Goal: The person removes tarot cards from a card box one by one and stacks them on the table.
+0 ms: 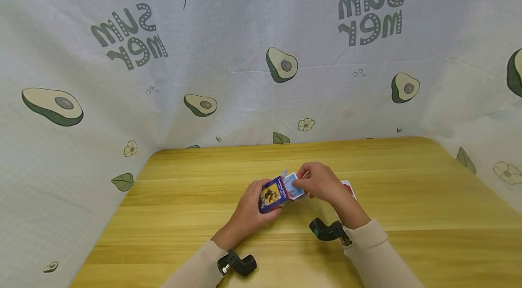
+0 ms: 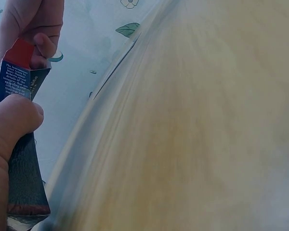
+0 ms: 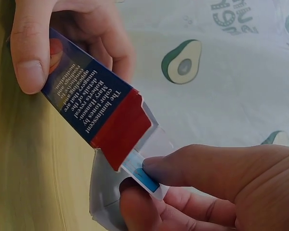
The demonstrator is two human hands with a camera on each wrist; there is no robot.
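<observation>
My left hand [image 1: 249, 208] grips a dark blue tarot card box [image 1: 271, 195], thumb on one side and fingers on the other. The box is tilted, its open end toward my right hand [image 1: 322, 183]. Blue-faced, white-bordered cards [image 1: 292, 185] stick partly out of that end. Thumb and fingers of the right hand pinch them, as the right wrist view also shows at the cards' edge [image 3: 145, 179]. How many cards are pinched I cannot tell. In the left wrist view, the thumb presses the box's narrow side [image 2: 26, 163].
A red-and-white card or packet [image 1: 349, 187] lies on the wooden table [image 1: 204, 188], mostly hidden behind the right wrist. A white curtain [image 1: 244, 52] printed with avocados hangs along the back and sides of the table.
</observation>
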